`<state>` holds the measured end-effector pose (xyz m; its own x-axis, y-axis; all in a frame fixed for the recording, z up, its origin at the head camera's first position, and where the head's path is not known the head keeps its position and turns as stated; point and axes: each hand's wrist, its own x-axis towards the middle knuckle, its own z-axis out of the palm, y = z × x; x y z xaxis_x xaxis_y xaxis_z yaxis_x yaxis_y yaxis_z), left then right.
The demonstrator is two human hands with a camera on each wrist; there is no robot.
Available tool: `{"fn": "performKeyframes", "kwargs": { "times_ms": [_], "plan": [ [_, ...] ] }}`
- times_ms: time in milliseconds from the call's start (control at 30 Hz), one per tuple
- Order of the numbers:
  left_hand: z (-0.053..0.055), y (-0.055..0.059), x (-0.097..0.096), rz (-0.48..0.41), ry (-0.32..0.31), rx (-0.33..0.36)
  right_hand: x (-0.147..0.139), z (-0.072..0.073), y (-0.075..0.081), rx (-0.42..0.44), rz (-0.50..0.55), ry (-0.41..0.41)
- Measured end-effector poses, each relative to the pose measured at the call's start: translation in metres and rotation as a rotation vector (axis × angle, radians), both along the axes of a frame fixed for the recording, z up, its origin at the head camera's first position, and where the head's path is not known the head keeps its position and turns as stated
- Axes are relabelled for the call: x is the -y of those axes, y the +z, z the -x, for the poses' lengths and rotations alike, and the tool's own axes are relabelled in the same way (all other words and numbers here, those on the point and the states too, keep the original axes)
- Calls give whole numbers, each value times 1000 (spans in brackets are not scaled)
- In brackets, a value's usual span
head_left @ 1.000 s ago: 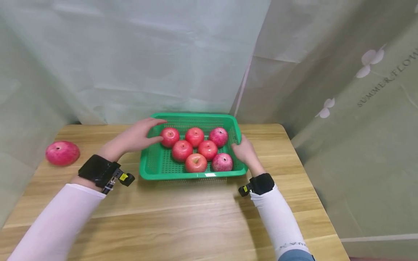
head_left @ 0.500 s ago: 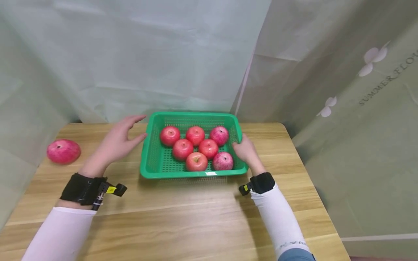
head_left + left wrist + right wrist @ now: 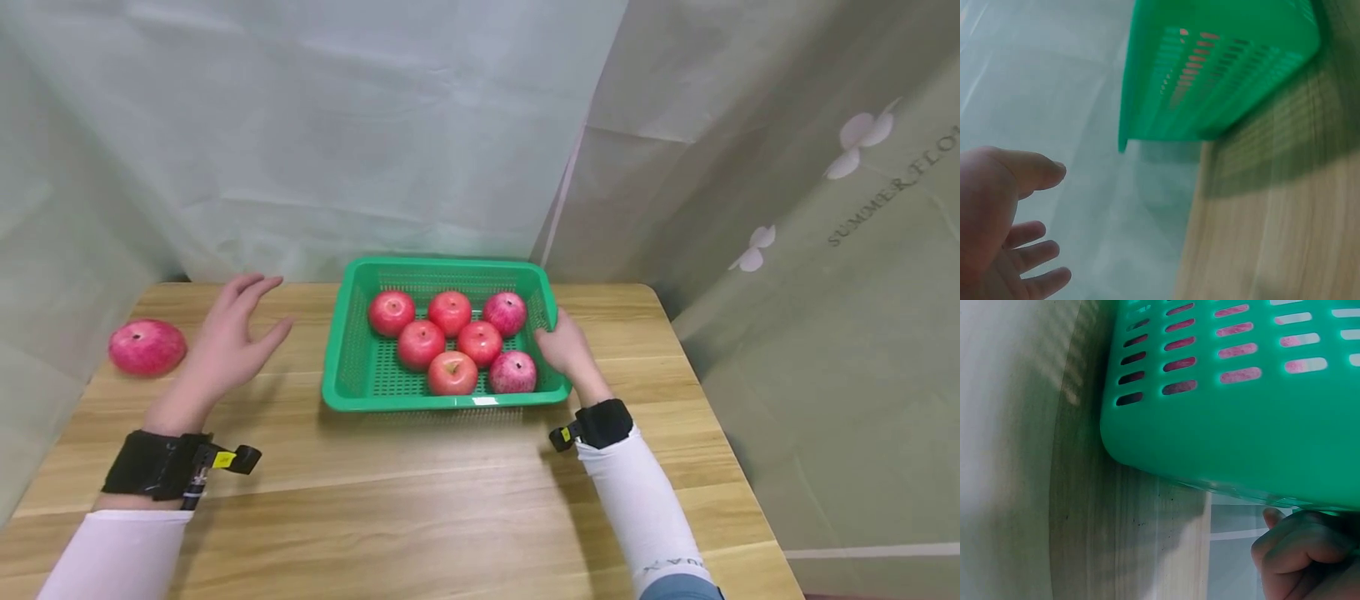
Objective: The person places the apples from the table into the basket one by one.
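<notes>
A green slotted plastic basket (image 3: 341, 333) stands on the wooden table, holding several red apples (image 3: 422, 345). My right hand (image 3: 567, 346) grips its right rim, thumb over the edge; in the right wrist view curled fingers (image 3: 1300, 550) show at the rim beyond the basket wall (image 3: 1222, 437). My left hand (image 3: 228, 346) is above the table left of the basket, thumb and fingers spread, holding nothing. Just left of that hand lies a single red apple (image 3: 147, 347). The left wrist view has the left hand (image 3: 1004, 219) apart from the basket's side (image 3: 1210, 75).
A pale curtain (image 3: 375, 133) hangs right behind the table's back edge. Another curtain with printed flowers and lettering (image 3: 862, 208) runs along the right side. Bare wooden tabletop (image 3: 420, 500) lies in front of the basket.
My left hand has left the basket's left rim and moved left toward the single apple, fingers spread. My right hand keeps its grip on the right rim, and the basket stays in place.
</notes>
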<state>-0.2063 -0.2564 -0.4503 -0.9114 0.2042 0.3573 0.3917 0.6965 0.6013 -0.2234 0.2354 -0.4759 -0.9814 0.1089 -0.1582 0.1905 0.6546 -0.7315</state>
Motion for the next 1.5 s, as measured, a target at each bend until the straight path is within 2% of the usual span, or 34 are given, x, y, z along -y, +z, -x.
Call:
{"fn": "performKeyframes", "kwargs": {
  "times_ms": [133,333,467,567,700,900,1133,1300,1500],
  "plan": [
    [-1,-8,20,46,44,13,0,0,-1,2,-1,4],
    [5,-16,64,161,117,-17,-3,-1,-2,2,-4,-4],
    [5,-21,94,237,160,6,-4,-1,-2,2,-11,-2],
    [2,-25,112,295,187,50,-4,-1,-2,2,-13,-2],
    [-2,-33,128,315,212,95,-4,-1,-2,1,-12,-4],
    [-5,-47,142,303,229,155,-3,-2,-3,2,-18,-9],
    [-5,-50,147,297,242,193,-2,-1,-4,-8,-18,-7],
    [-1,-52,149,294,241,215,-2,0,-4,-16,-34,1],
    [7,-61,155,239,228,256,-2,1,-4,-14,-26,-2]
  ]
}}
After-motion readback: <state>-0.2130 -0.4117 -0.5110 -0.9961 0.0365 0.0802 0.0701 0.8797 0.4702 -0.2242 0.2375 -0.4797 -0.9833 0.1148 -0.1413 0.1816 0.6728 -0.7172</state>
